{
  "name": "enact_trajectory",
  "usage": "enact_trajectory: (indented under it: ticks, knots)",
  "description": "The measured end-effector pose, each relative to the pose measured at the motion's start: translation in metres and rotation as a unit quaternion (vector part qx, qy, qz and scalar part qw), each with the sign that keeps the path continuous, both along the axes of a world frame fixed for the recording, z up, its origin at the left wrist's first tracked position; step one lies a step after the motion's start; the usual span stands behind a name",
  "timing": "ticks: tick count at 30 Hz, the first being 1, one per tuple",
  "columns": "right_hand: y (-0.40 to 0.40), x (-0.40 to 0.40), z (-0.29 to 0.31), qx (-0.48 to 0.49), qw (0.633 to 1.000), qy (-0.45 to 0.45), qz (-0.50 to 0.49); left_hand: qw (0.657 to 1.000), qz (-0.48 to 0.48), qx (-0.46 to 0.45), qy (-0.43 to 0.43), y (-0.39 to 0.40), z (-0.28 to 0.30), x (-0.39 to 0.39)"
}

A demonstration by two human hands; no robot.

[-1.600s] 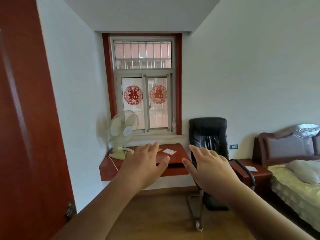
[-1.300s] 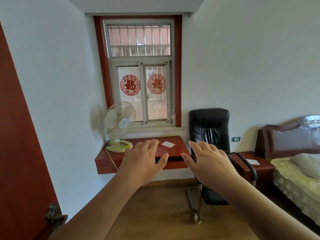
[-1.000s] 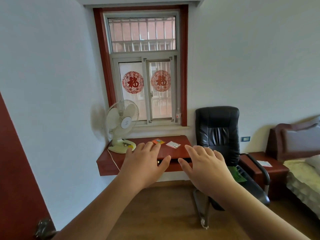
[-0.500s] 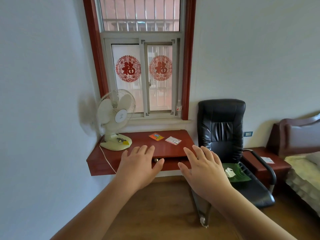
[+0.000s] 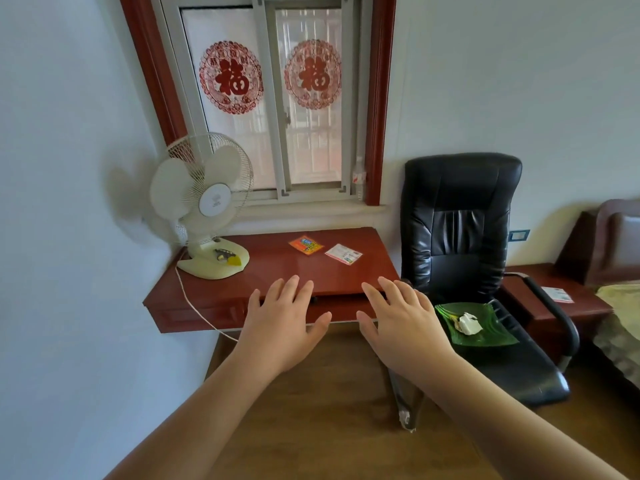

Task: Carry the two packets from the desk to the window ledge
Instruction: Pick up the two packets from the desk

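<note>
Zero of two moved: orange packet (image 5: 306,244) and white packet (image 5: 343,253) lie side by side near the bench (image 5: 277,271) back edge, window ledge (image 5: 311,211) bare above them, our left hand (image 5: 282,325) and right hand (image 5: 401,323) spread, holding nothing, short of its front edge.

Two bare hands and two bare forearms in view, left hand (image 5: 280,327) and right hand (image 5: 403,325). No sleeves visible up to the lower picture edge. No gloves, no rings, no watch, no bracelet on either wrist. Fingernails short and plain, without polish. Five fingers on each, thumbs on the inner sides.
</note>
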State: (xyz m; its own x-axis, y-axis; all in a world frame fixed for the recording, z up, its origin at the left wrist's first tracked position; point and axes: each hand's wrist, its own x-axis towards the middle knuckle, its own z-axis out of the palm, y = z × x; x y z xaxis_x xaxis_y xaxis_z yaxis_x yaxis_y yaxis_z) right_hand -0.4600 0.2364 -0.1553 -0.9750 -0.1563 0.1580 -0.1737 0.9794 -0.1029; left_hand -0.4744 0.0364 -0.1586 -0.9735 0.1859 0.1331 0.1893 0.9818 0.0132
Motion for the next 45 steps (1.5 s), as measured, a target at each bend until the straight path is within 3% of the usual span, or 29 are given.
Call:
enact_trajectory:
  ticks: [12, 32, 45]
  knots:
    - [0.025, -0.128, -0.037, -0.028, 0.998, -0.045, 0.033, 0.999, 0.005, 0.0, -0.051, 0.044, -0.03, -0.117]
    - [-0.043, -0.35, -0.086, -0.015, 0.997, -0.077, -0.001, 0.998, -0.032, 0.014, -0.054, -0.024, -0.093, -0.348]
    - [-0.038, -0.487, -0.143, -0.006, 0.991, -0.131, -0.003, 0.995, -0.019, 0.017, -0.101, -0.017, -0.145, -0.494]
